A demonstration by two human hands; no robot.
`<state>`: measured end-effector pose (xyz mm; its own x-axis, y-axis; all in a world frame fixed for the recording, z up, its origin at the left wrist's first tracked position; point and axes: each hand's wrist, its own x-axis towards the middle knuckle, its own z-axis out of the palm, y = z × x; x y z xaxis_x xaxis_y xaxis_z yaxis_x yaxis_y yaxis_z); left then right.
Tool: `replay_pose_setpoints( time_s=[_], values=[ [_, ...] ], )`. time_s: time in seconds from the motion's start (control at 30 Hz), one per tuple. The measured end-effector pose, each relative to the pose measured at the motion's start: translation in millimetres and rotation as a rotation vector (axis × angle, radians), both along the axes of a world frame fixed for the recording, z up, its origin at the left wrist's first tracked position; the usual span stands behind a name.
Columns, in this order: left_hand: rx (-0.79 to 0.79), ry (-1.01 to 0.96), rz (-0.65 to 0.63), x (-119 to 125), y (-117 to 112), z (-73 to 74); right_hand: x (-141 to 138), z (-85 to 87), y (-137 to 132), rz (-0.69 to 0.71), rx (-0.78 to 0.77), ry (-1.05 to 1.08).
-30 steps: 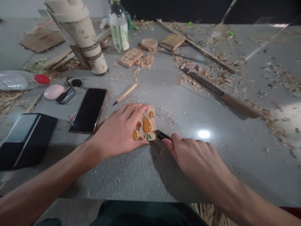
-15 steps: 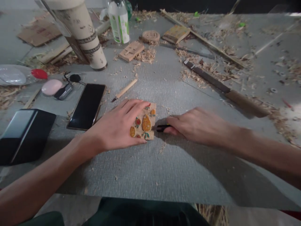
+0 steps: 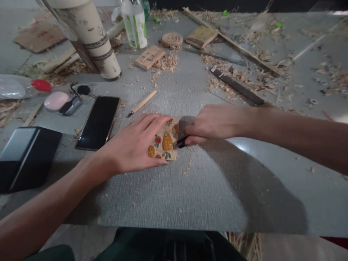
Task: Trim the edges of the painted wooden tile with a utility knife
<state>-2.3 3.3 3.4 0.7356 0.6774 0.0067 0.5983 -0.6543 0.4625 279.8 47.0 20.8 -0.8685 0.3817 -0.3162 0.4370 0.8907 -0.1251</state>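
Observation:
Thumb and fingers of my left hand (image 3: 133, 143) span a small flat wooden block (image 3: 172, 156), holding it against the table from its left side. Painted raised shapes cover the block's face: an orange pear-like form, smaller orange rounds, red flowers and green leaves. My right hand (image 3: 209, 123) is closed around a black-handled cutting knife (image 3: 181, 142). The blade's tip meets the block's right part, beside the pear-like shape. Most of the handle is hidden inside the fist. A wood-handled carving tool (image 3: 143, 103) lies just beyond my left hand.
Left of my hands lie a phone (image 3: 98, 122), a black folded case (image 3: 29, 157) and a pink egg-shaped object (image 3: 56, 100). A tall tumbler (image 3: 102, 54) and a labelled bottle (image 3: 134, 25) stand behind. A flat file (image 3: 236, 85) lies among shavings, near a carved block (image 3: 149, 57).
My right hand has shifted up and slightly left, its forearm now crossing higher over the file's handle. The knife tip has come onto the block. My left hand keeps its hold.

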Motion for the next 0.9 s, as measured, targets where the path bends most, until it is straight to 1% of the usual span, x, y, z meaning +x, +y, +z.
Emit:
replay_pose_setpoints(
  time_s=[0.2,0.3,0.37,0.43,0.57,0.63,0.77,0.9],
  values=[
    [-0.035,0.009,-0.019,-1.5,2.4,3.8,-9.7,5.4,8.4,0.01,-0.079,0.004],
    [-0.036,0.013,-0.014,-1.9,2.2,4.2,-9.6,7.4,6.2,0.007,-0.064,-0.006],
    [-0.032,0.019,-0.017,-2.1,2.0,3.7,-4.8,7.9,1.3,-0.022,-0.022,-0.026],
    [-0.026,0.016,-0.023,-2.3,1.8,2.7,3.3,7.9,-7.3,-0.1,0.041,-0.042],
    [-0.02,0.027,-0.014,-2.4,1.7,-0.4,22.9,6.3,-36.4,-0.391,0.153,0.012],
    [-0.018,0.031,-0.01,-2.5,1.6,-1.8,31.3,4.2,-54.4,-0.49,0.141,0.026],
    [-0.008,0.012,-0.011,-3.0,2.0,-3.8,42.7,-2.8,-87.7,-0.622,0.027,0.137],
    [-0.015,0.02,-0.017,-3.8,3.5,-3.7,45.3,-8.9,-109.9,-0.674,-0.038,0.282]
  ],
)
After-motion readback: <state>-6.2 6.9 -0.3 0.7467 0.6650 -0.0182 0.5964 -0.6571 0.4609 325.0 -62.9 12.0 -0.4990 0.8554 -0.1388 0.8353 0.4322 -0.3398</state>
